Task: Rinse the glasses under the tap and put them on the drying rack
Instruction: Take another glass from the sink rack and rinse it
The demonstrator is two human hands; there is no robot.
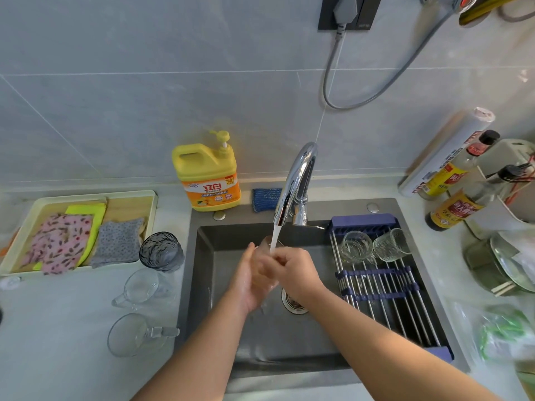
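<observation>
Both hands over the dark sink [215,337], clear glass [268,246] held between them, tilted, rim toward the tap [295,180]. Water stream [275,237] runs from the spout onto the glass by the rim. Left hand [247,282] under and beside the glass, fingers [251,250] look straight and pressed together along its side. Right hand [293,272] grips the glass from the right, fingers [278,259] curled round it. Drying rack [385,287] spans the right part of the sink; 2 glasses at its far end, side by side: smooth glass [356,246] and ribbed glass [392,244], both tipped over. On the tabletop [58,328] left of the sink: dark textured glass [162,250] upright, then 2 clear handled mugs, nearer mug [130,334] and farther mug [140,287], apart from each other. Tray [86,195] with folded cloths [60,241] sits further left. Yellow dish soap bottle [207,172] and blue sponge cloth [266,199] stand behind the sink by the wall. Sauce bottles [451,209] on the right tabletop.
</observation>
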